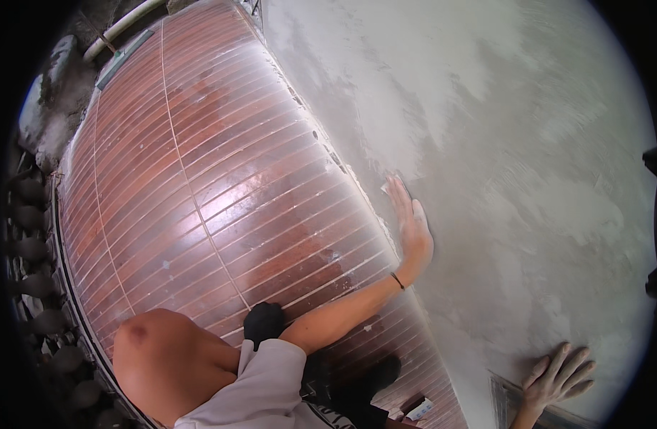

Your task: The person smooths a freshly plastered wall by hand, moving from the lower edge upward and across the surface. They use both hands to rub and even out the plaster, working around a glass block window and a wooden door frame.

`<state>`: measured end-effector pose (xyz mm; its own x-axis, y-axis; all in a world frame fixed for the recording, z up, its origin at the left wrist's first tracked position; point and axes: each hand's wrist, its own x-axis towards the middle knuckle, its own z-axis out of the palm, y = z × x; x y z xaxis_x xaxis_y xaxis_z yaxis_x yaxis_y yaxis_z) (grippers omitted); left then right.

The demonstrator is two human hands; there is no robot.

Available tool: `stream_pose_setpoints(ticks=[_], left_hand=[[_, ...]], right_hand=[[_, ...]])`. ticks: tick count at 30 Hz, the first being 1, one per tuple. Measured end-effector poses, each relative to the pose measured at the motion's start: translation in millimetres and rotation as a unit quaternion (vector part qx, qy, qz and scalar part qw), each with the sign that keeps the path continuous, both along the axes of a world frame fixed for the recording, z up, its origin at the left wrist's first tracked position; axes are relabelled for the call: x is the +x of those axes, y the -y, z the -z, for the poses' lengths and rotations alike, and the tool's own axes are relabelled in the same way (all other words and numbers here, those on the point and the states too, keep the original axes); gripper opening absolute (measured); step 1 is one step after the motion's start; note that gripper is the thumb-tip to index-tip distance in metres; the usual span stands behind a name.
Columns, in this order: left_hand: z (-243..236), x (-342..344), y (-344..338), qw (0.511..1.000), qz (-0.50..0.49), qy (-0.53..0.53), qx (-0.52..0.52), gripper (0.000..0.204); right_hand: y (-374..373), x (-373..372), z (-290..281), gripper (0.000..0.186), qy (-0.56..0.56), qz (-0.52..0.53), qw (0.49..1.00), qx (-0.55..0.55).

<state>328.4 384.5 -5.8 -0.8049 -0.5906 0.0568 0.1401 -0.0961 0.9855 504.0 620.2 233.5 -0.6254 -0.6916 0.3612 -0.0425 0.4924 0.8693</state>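
Note:
My left hand [413,232] reaches up along the grey plastered wall [528,179], close to its seam with the tiled floor [185,143]. Its fingers are stretched out over a small pale flat piece [386,186], held against the plaster; what this is exactly is unclear. A dark band circles that wrist. At the lower right my right hand [557,379] rests spread on the plaster, dusty and holding nothing, beside a recessed dark-framed panel [503,400]. My bent bare knee [160,350] and a dark shoe [262,323] are on the reddish slatted tiles below.
A green-bladed tool with a handle [124,58] lies at the upper left by a pale pipe [128,27]. Rubble [53,100] and a row of dark rounded shapes [31,250] border the floor's left edge. A small pale box [418,407] sits at the bottom.

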Motion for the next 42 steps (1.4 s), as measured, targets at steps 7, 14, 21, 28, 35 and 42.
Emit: stream_pose_setpoints(ticks=[7, 14, 21, 28, 35, 42], left_hand=[[50, -81, 67, 0.991, -0.060, 0.044, 0.111, 0.062], [71, -110, 124, 0.996, -0.072, 0.010, 0.058, 0.059], [41, -35, 38, 0.997, -0.002, -0.045, -0.057, 0.061], [37, -127, 140, 0.998, -0.060, 0.020, -0.022, 0.058], [67, -116, 119, 0.996, -0.092, 0.009, 0.017, 0.057], [97, -19, 39, 0.999, -0.009, 0.040, 0.023, 0.054]], right_hand=[[0, 0, -1, 0.049, 0.000, 0.003, 1.000, 0.004], [3, -2, 0, 0.048, -0.020, -0.006, 1.000, 0.017], [3, -1, 0, 0.048, -0.014, -0.009, 1.000, 0.014], [1, 0, 0, 0.048, -0.007, -0.008, 1.000, 0.012], [3, -1, -1, 0.047, -0.016, -0.008, 1.000, 0.014], [4, -1, 0, 0.047, -0.009, -0.011, 1.000, 0.003]])
